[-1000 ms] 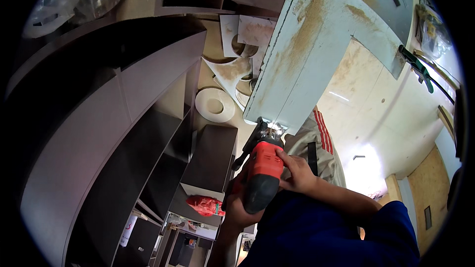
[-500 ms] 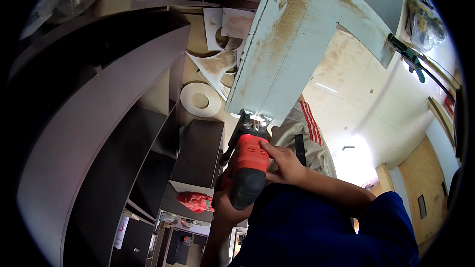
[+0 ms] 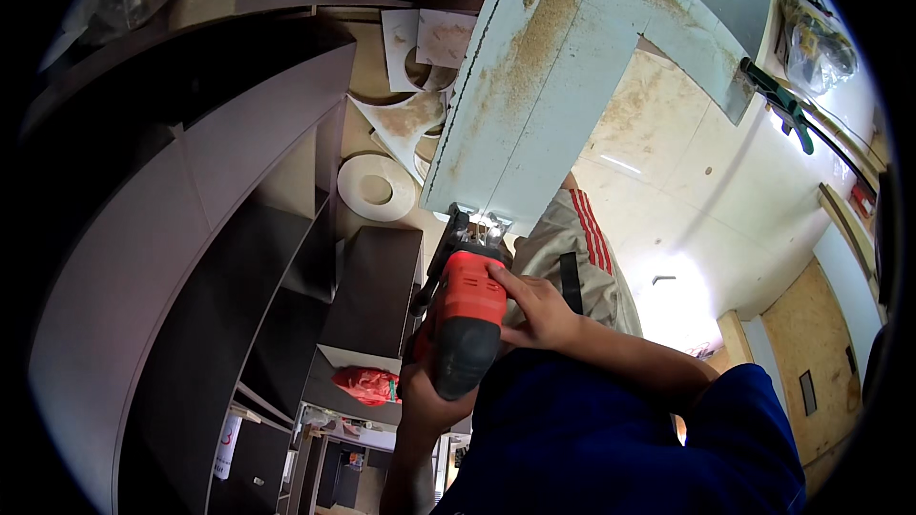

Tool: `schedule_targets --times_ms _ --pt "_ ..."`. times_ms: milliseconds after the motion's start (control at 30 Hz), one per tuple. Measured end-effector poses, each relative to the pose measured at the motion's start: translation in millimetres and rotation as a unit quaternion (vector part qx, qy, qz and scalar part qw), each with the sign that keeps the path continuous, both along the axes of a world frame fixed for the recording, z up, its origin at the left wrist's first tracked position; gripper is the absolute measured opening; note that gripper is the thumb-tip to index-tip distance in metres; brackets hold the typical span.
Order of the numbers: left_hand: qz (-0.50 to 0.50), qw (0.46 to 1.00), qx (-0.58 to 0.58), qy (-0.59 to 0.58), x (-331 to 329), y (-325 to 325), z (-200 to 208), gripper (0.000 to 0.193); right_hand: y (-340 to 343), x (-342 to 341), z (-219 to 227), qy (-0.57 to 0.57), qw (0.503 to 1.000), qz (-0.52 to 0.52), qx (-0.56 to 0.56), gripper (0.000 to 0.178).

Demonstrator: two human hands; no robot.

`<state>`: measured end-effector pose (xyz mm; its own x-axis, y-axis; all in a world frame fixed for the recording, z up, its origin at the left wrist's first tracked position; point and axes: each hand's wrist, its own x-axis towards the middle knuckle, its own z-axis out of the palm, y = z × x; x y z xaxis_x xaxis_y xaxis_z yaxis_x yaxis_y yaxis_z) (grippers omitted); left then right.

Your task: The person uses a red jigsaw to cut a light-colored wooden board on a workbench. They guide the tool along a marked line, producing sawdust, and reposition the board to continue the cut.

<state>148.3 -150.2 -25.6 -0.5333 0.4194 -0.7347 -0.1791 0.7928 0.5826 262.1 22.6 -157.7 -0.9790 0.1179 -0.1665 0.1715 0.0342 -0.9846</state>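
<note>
A dark-shelved cabinet (image 3: 153,238) fills the left of the frame. A pale, dust-streaked board (image 3: 534,114) slants from the top toward the centre, and a red and black jigsaw (image 3: 472,310) sits just below centre, its front at the board's lower end. The left hand (image 3: 434,405) grips the jigsaw from its lower left, fingers mostly hidden; the right hand (image 3: 539,310) has fingers against its red side, though whether they close around it cannot be told. A green clamp (image 3: 782,107) stands upper right, a flat ring (image 3: 353,181) left of centre.
</note>
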Motion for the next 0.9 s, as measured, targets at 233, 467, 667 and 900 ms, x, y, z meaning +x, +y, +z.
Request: schedule_targets --times_ms 233,467,667,900 --pt "0.014 1.0 0.02 0.005 -5 6 0 0.033 -1 0 0 0.001 1.0 -0.002 -0.01 0.099" --pt "0.023 1.0 0.01 -0.01 -7 10 1 0.033 -2 1 0 -0.005 1.0 -0.003 -0.024 0.099" --pt "0.036 0.999 -0.001 -0.025 -8 13 4 0.03 -1 -1 2 -0.006 1.0 -0.002 -0.028 0.097" --pt "0.007 0.999 -0.029 -0.012 -7 10 6 0.027 -1 0 2 -0.013 0.999 -0.008 -0.03 0.098"
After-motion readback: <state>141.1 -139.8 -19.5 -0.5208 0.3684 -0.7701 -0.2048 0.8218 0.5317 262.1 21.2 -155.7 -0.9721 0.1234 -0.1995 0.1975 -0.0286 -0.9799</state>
